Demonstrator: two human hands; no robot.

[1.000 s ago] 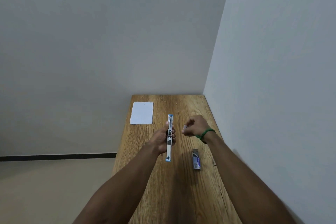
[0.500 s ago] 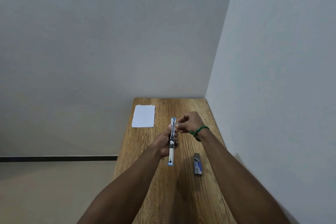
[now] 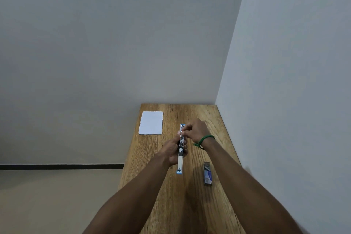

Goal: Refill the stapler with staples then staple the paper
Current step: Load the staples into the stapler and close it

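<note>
While your left hand holds the opened stapler above the bench, grip pressed round its middle, keep it level and steady. Your right hand pinches at the far half of the channel; whether staples sit between its fingers cannot be told. Seat any strip flat along the rail before closing. The stapler is long and thin, metal with blue ends. The staple box lies near your right forearm, the paper far left, well apart.
</note>
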